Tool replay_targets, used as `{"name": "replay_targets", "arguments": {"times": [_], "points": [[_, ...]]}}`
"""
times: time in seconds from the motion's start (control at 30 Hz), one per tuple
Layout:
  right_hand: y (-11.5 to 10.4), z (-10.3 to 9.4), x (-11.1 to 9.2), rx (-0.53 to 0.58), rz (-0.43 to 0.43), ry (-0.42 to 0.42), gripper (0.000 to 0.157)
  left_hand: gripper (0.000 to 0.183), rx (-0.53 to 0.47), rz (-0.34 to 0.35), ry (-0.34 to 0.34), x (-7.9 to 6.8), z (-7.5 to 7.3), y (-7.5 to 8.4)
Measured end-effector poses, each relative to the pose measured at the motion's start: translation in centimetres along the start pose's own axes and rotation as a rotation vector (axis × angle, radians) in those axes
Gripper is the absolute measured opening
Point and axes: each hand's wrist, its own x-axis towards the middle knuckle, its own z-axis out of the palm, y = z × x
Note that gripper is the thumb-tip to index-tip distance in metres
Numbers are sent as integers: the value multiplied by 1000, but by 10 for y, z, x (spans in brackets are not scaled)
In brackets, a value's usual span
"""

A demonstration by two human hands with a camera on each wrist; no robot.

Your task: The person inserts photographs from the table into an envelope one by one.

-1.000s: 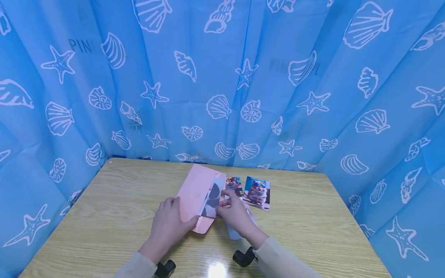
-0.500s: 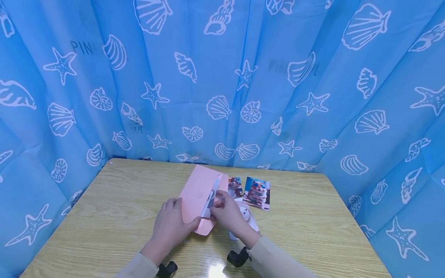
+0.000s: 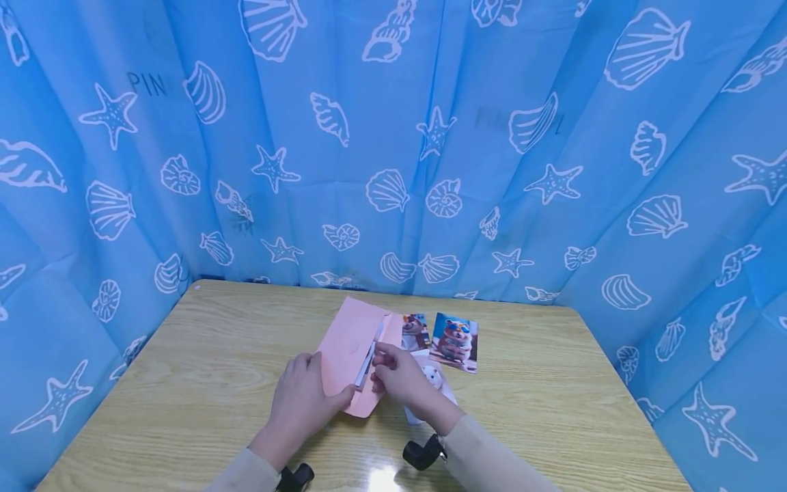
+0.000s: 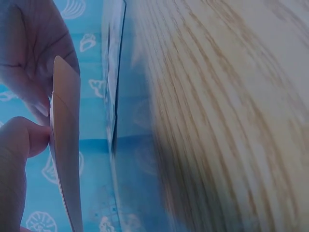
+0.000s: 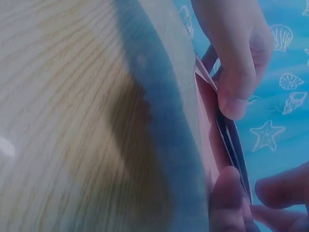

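Note:
A pink envelope (image 3: 347,335) is tilted over the table in the head view, its flap side facing right. My left hand (image 3: 301,391) grips its near left edge, thumb on the front. From the envelope's mouth a narrow strip of a photo card (image 3: 365,367) shows; the rest is hidden inside. My right hand (image 3: 402,381) pinches the card at the mouth with thumb and fingers. In the right wrist view the pink inside (image 5: 210,125) of the envelope shows beside the card's dark edge. The left wrist view has the envelope (image 4: 66,116) nearly edge-on, my left thumb against it.
A photo of a hamster in sunglasses (image 3: 456,340) lies right of the envelope. A second animal photo (image 3: 415,331) is partly covered by the envelope, and a pale card with a white figure (image 3: 435,379) lies partly under my right forearm. A blue shell-print curtain (image 3: 393,150) hangs behind the wooden table (image 3: 233,342).
The photo card has slid left into the envelope, from mostly showing to a thin strip. My right hand has moved left with it, uncovering more of the pale card; my left hand keeps its hold.

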Motion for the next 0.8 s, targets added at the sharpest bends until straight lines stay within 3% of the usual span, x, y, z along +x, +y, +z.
{"name": "replay_targets", "arguments": {"times": [0.27,0.6,0.8], "points": [[-4,-6,-2,-154,-31,-23,42,97,0,7,-5,-1,0,-1],[-8,-10,-5,-222,-27,-45,46,98,-13,-6,-15,1,2,0],[-5,-27,-5,-295,-95,22,42,99,-1,-34,-31,2,1,-4]]}}
